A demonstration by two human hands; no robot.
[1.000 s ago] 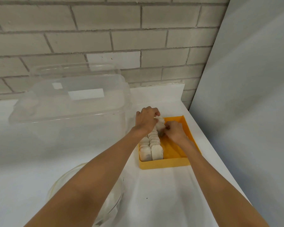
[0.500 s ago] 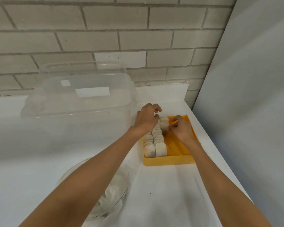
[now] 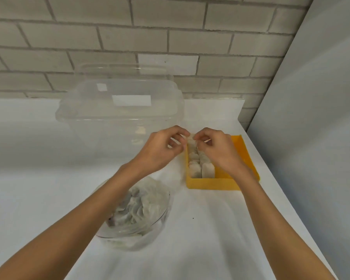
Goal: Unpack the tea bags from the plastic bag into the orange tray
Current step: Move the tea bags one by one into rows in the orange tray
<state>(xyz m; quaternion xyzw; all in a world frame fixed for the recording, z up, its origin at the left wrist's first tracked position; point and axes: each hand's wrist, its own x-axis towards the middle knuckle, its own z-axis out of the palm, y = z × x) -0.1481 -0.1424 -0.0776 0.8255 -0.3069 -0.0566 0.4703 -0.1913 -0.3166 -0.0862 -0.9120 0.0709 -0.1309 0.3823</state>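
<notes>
The orange tray (image 3: 210,183) lies on the white table at the right. Two rows of pale tea bags (image 3: 207,170) stand along its left side; its right half is bare. My left hand (image 3: 160,152) and my right hand (image 3: 218,152) hover over the tray's far left end, fingers curled, and their fingertips meet at the farthest tea bag (image 3: 191,140) and pinch it from both sides. The right hand covers part of the rows. The crumpled clear plastic bag (image 3: 141,207) sits in a glass bowl under my left forearm.
A large clear plastic box with a lid (image 3: 119,110) stands behind my left hand, close to the tray. The glass bowl (image 3: 129,239) is at the front centre. A brick wall runs along the back and a grey panel (image 3: 311,138) borders the table on the right.
The view has tilted down, so the bowl and bag show more. Both hands have lifted from the rows and drawn together at the tray's far left end.
</notes>
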